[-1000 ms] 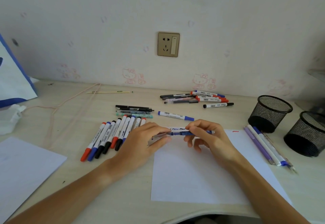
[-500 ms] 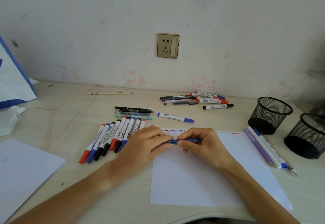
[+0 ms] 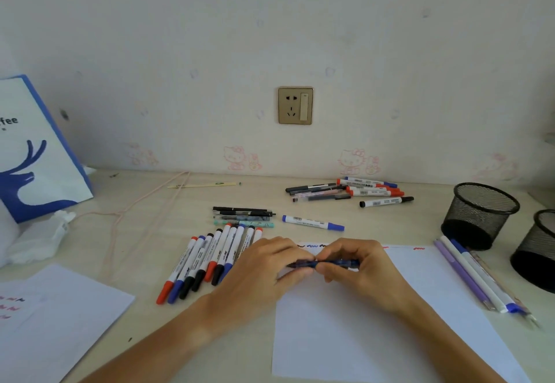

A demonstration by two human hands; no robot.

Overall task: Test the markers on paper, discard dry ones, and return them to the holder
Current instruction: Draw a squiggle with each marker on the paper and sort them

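A white sheet of paper [image 3: 375, 331] lay near the front edge of the tabletop [image 3: 144, 352]. Another sheet [image 3: 54, 319] lay at the near left, with small red marks on it. Just over the far end of the middle paper, two hands met. The left hand [image 3: 264, 271] and the right hand [image 3: 363, 271] both pinched a dark blue pen [image 3: 324, 263] with curled fingers, one at each end. The pen lay sideways between them, above the paper. Little red, blue and black squiggles [image 3: 419, 249] ran along the far edge of that paper.

Left of the hands, a row of markers [image 3: 210, 259] lay side by side, with red, blue and black caps. To the right, a few long pens [image 3: 474, 277] lay beside the paper, some purple and some white. Past them stood two black mesh holders [image 3: 480, 214], one partly cut off at the right edge.

A bit farther, one blue marker [image 3: 312, 222] lay alone. Some dark pens [image 3: 243, 213] lay left of it. Farther still sat a small pile of markers [image 3: 360, 192] near the wall. At the far left a white and blue bag [image 3: 39, 148] stood. A socket [image 3: 295, 105] sat on the wall.
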